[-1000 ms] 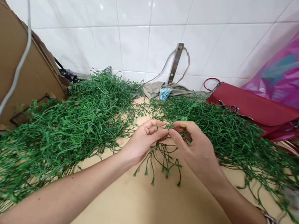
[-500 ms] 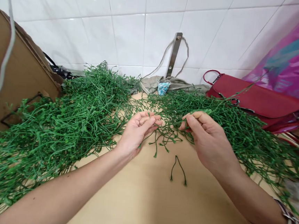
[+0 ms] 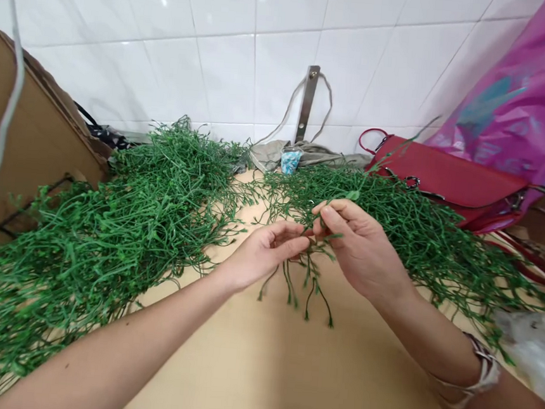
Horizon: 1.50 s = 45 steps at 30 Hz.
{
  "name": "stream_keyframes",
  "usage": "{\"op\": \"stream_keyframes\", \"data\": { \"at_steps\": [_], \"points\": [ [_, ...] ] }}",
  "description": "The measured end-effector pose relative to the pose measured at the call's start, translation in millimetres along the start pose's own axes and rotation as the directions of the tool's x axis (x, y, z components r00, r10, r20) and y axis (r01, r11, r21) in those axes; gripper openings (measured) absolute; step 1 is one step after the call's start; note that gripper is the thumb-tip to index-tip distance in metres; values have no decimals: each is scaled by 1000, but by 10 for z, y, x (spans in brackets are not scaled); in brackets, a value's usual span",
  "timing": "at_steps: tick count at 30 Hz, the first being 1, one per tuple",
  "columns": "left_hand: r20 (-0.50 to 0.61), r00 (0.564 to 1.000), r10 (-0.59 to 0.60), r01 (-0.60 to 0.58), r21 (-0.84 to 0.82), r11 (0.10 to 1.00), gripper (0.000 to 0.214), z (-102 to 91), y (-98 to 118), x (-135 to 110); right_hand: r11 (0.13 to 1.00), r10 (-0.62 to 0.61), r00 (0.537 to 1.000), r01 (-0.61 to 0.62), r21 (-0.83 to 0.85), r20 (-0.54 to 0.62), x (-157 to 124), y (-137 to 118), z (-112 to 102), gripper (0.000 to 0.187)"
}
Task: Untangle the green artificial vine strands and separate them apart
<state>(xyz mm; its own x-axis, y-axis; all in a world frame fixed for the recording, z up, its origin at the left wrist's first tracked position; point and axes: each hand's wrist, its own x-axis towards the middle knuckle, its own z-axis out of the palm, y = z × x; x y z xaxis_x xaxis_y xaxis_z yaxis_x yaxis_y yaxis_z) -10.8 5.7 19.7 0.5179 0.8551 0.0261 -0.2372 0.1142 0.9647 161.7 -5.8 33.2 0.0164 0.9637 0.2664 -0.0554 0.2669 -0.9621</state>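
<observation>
My right hand pinches a long, thin green artificial stem between thumb and fingers. Its far end rises over the heap to the right, and a leaf shows just above my knuckles. Fingertips of my left hand meet those of the right, closed on the same green stem where short branches come together; the exact grip is partly hidden. Several thin forked stems hang or lie just below the fingers over the pale tabletop.
Big tangled heaps of green stems lie at left and right. A cardboard box stands at far left. Along the tiled wall are a small blue-patterned cup, a red handbag and a purple bag. Clear plastic lies right.
My left hand has moved right and slightly down to meet my right hand, which has shifted a little left. The forked stem that lay apart now shows just below my fingers.
</observation>
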Motion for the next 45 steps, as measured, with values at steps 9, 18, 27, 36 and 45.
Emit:
{"op": "stream_keyframes", "data": {
  "at_steps": [9,18,27,36,45],
  "points": [
    [-203,969,139,-136,30,990,22,-23,7,25,992,125,972,-115,-60,199,-67,-30,67,35],
    [-232,965,126,-153,-101,983,21,-33,63,14,980,73,987,-45,-194,143,-58,24,23,27],
    [-131,981,145,-147,-5,989,13,-70,46,40,934,66,986,-7,-356,153,-42,-63,-5,23],
    [-119,984,131,-131,2,991,16,-54,57,10,965,93,984,-52,-256,152,-53,-62,18,30],
    [-55,998,27,-32,-104,994,26,-15,138,-30,959,114,964,-43,-279,242,-31,-134,-42,27]
  ]
}}
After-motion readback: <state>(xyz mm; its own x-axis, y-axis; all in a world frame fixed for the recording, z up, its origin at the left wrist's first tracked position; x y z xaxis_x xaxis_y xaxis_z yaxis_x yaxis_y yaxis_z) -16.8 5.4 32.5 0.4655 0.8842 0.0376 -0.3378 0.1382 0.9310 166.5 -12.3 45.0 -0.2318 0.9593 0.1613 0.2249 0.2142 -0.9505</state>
